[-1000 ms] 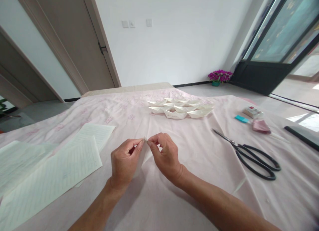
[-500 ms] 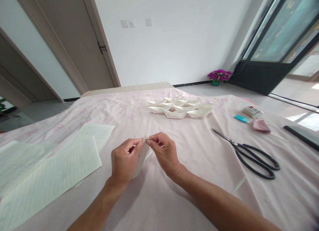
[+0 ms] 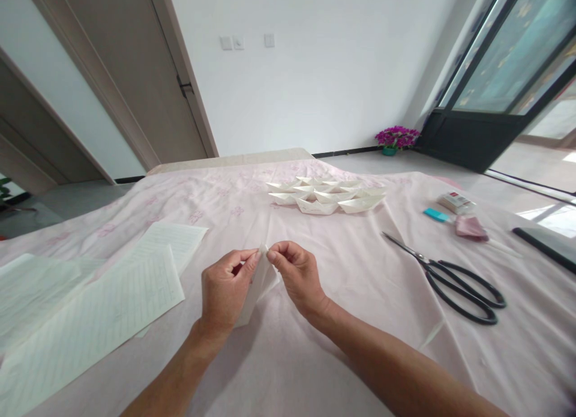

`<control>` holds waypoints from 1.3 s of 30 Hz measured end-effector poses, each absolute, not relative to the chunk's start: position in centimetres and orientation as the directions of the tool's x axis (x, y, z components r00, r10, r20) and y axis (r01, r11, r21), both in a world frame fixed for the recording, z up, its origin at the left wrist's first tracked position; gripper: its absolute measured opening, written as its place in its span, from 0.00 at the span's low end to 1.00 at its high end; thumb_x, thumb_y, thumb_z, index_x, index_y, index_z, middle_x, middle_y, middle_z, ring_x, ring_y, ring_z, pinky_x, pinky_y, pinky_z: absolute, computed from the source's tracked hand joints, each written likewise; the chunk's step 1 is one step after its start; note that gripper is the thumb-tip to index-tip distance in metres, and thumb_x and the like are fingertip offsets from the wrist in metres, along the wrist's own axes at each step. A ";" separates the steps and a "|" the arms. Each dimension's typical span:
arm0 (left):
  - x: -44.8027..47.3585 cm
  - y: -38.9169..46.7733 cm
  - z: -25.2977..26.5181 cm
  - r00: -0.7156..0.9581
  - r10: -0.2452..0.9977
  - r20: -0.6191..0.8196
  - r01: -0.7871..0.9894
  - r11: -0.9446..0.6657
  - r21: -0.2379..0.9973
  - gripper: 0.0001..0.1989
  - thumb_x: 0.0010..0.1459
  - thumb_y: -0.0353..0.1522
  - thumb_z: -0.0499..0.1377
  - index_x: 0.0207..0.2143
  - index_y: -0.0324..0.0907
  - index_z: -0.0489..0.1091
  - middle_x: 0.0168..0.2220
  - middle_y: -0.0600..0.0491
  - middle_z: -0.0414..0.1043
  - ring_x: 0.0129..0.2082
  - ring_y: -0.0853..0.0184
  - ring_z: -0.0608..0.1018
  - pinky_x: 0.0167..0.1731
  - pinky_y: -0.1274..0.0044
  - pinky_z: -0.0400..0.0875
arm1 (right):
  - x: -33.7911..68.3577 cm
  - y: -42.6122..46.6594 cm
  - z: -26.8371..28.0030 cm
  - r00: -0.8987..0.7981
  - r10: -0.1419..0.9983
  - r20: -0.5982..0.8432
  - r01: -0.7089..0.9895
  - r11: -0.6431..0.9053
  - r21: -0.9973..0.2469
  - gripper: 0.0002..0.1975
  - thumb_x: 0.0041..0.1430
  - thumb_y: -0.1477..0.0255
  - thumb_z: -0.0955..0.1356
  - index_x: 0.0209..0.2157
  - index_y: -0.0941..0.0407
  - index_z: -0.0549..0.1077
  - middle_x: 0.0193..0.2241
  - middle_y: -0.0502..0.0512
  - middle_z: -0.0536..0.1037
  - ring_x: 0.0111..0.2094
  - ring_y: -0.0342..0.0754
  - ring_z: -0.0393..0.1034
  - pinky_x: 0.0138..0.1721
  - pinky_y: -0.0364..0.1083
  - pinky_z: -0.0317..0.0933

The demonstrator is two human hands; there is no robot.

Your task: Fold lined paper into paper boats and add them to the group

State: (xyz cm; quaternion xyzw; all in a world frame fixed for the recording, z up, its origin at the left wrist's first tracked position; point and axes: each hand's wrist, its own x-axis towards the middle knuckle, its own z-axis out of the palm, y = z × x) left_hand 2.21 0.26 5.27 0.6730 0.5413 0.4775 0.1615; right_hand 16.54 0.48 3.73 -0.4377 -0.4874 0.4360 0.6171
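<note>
A folded piece of white paper (image 3: pixel 257 288) stands between my hands over the pink cloth, its top corner pointing away from me. My left hand (image 3: pixel 227 285) pinches that corner between thumb and fingers, covering part of the left side. At the same corner, my right hand (image 3: pixel 297 273) is closed with thumb and forefinger on the paper's right edge. Beyond them, several folded paper boats (image 3: pixel 317 206) sit close together in rows.
Lined paper sheets (image 3: pixel 112 309) lie overlapping at the left. Black-handled scissors (image 3: pixel 450 279) rest on the right, points toward the boats. Behind them are a blue eraser (image 3: pixel 435 215), a small box (image 3: pixel 455 201), a pink item (image 3: pixel 470 227) and a dark flat object (image 3: pixel 546 249).
My right thumb and forefinger have shifted slightly right along the top corner. The paper's right flap now stands out wider between my hands. My left hand has hardly moved.
</note>
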 end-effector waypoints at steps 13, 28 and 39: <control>2.3 0.3 5.1 -0.040 0.915 0.402 0.579 -0.307 0.756 0.16 0.58 0.44 0.60 0.34 0.42 0.79 0.24 0.55 0.77 0.20 0.71 0.74 0.23 0.80 0.67 | 17.2 0.8 3.6 0.133 0.924 0.357 0.304 0.305 -0.902 0.08 0.60 0.69 0.66 0.28 0.54 0.73 0.27 0.48 0.73 0.31 0.44 0.65 0.33 0.42 0.58; 2.3 0.1 5.2 -0.012 0.903 0.430 0.629 -0.327 0.705 0.14 0.59 0.42 0.59 0.33 0.43 0.79 0.26 0.55 0.79 0.20 0.72 0.74 0.24 0.81 0.65 | 17.6 0.7 3.8 0.093 0.916 0.390 0.383 0.328 -0.863 0.07 0.60 0.67 0.68 0.29 0.54 0.73 0.28 0.49 0.75 0.32 0.44 0.67 0.35 0.43 0.58; 2.2 0.1 5.1 0.009 0.902 0.432 0.644 -0.336 0.687 0.14 0.59 0.43 0.59 0.34 0.43 0.79 0.27 0.55 0.79 0.23 0.70 0.76 0.25 0.81 0.65 | 18.3 1.0 4.3 -0.058 0.868 0.494 0.505 0.452 -0.735 0.08 0.63 0.73 0.64 0.28 0.55 0.67 0.27 0.48 0.70 0.31 0.43 0.64 0.35 0.42 0.56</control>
